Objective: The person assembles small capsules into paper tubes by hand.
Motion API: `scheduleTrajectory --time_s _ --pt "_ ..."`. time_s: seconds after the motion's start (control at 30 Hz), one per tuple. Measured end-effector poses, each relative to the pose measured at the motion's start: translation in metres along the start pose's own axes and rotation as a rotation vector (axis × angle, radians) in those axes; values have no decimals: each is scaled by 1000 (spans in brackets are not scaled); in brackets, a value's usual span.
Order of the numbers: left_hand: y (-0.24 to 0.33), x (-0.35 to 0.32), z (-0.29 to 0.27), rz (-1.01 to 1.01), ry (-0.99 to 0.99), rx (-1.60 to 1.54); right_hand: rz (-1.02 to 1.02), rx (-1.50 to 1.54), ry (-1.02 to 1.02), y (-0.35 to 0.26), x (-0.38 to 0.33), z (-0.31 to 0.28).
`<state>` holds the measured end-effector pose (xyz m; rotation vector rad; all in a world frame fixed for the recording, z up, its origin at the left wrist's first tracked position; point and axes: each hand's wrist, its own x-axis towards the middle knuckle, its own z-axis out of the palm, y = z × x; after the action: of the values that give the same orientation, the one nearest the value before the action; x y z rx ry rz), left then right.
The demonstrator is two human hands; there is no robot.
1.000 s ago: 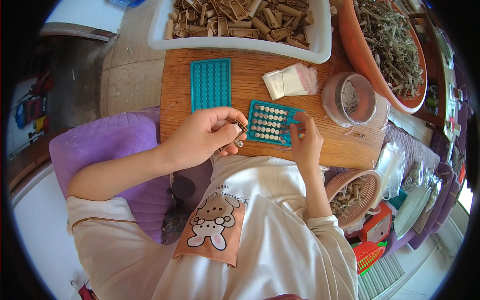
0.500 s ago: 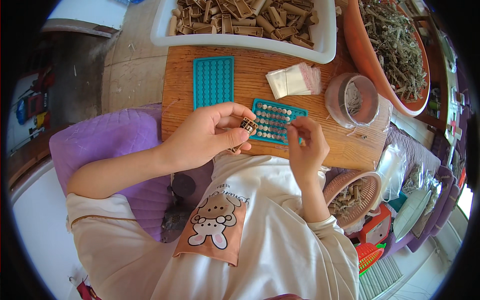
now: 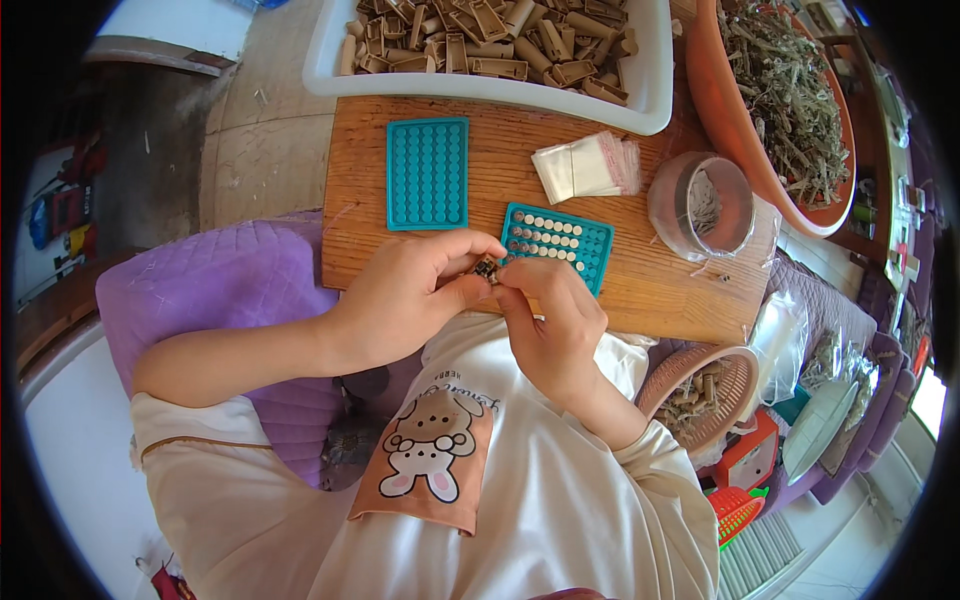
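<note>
Pinched in my left hand [image 3: 400, 300] is a small brown slotted piece [image 3: 486, 268] with shiny metallic bits, mostly hidden by the fingers. My right hand [image 3: 553, 318] has its thumb and fingers closed together against the near right side of that piece; anything between these fingertips is hidden. Just beyond the right hand lies a teal pitted tray [image 3: 597, 240] with rows of small round discs, some pale and some silvery. My right fingers cover its near left corner. A second teal pitted tray [image 3: 428, 172] lies farther left, its pits without discs.
A white bin [image 3: 490, 88] of brown half-tube pieces stands at the back. Clear plastic sleeves [image 3: 585, 165] and a round transparent tub [image 3: 705, 205] lie right of centre. An orange basin [image 3: 705, 90] of dried-looking material and a pink basket [image 3: 738, 392] flank the wooden table [image 3: 360, 215].
My right hand has moved left from the disc tray to the brown piece in my left hand. The left fingers have closed further around the piece.
</note>
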<state>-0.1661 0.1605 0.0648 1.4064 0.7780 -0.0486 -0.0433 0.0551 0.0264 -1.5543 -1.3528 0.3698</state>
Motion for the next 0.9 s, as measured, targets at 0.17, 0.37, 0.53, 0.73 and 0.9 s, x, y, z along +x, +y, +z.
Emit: scheduleTrajectory --time_s 0.17,0.37,0.53,0.73,0.9 --pt "-8 0 1 201 80 237 267 143 -265 2 14 -13" --pt "10 -1 -2 49 -66 369 420 218 -600 18 54 -33" --pt "11 3 -9 -19 -234 -295 329 573 -615 66 108 -49" --pt "6 17 -22 -122 -107 -383 -150 -506 -505 112 174 -39" --pt "2 21 -28 -53 -53 -417 -107 -672 -747 112 193 -25"
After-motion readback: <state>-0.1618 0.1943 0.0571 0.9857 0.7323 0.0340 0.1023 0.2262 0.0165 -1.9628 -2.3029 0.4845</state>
